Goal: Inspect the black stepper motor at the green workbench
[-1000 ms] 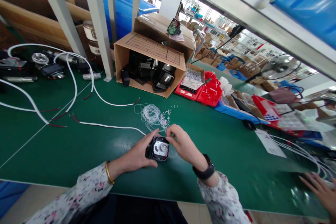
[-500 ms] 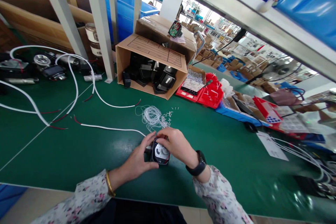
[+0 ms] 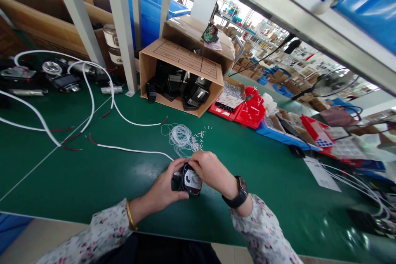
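Head view: a small black part [image 3: 191,180] with a white round face is seen low in the middle of the frame, resting on or just above the green worktop [image 3: 93,181]; which of the two cannot be told. It is gripped from the left by the left hand [image 3: 163,187], whose thumb is laid along its lower edge and whose fingers are curled behind it. From the upper right it is covered by the right hand [image 3: 210,171], with the fingertips pressed on its top edge; both hands are closed on the part and are touching each other above it. A gold bangle [image 3: 130,215] is worn on the left wrist and a black watch [image 3: 238,193] on the right one, and both forearms are clad in floral sleeves. Just above the hands a tangle of thin white wire [image 3: 181,137] is spread on the worktop, with small white bits [image 3: 199,136] scattered beside it. A thicker white cable [image 3: 130,149] with a red end is laid from the left of the frame toward the hands. Further up, in the middle of the frame, an open carton [image 3: 182,62] filled with black parts is lying on its side. To its right, red trays [image 3: 247,111] are set in a row. At the upper left, metal pieces [image 3: 62,78] are placed among looped white cables.
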`<state>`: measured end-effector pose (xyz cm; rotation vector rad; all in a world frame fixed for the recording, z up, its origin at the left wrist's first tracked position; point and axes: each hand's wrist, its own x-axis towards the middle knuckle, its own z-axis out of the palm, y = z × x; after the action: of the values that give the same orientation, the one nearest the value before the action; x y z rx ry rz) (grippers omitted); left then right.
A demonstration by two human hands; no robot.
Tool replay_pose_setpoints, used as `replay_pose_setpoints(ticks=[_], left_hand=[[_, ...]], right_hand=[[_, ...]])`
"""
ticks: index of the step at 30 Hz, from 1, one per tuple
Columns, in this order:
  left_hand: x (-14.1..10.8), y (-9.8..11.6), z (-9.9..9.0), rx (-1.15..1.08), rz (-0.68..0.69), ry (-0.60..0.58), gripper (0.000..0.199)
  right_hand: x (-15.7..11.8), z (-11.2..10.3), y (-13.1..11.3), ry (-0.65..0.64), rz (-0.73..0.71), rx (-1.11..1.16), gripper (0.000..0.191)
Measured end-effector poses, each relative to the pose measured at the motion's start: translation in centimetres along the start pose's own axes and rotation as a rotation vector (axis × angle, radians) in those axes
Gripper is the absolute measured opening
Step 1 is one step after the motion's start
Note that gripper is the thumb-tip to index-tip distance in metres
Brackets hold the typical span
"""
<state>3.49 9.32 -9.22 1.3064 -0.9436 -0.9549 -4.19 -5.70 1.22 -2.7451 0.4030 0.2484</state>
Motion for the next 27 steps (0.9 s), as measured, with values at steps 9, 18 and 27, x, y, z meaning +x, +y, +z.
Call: replay_pose_setpoints(ticks=[9, 18, 27], left_hand=[[-0.1, 0.1, -0.1, 0.009, -0.020, -0.001, 0.088], [-0.3, 0.0, -0.2, 0.125, 0.069, 0.020, 0.073], [-0.4, -0.1, -0.3, 0.213, 0.068, 0.015, 0.070]], right_hand=[[1.3, -0.1, 0.3, -0.055, 0.056, -0.015, 0.014], [2.2, -0.7, 1.1, -0.172, 0.098, -0.009, 0.027], [2.0, -1.0, 1.7, -0.222, 0.035, 0.012, 0.020]])
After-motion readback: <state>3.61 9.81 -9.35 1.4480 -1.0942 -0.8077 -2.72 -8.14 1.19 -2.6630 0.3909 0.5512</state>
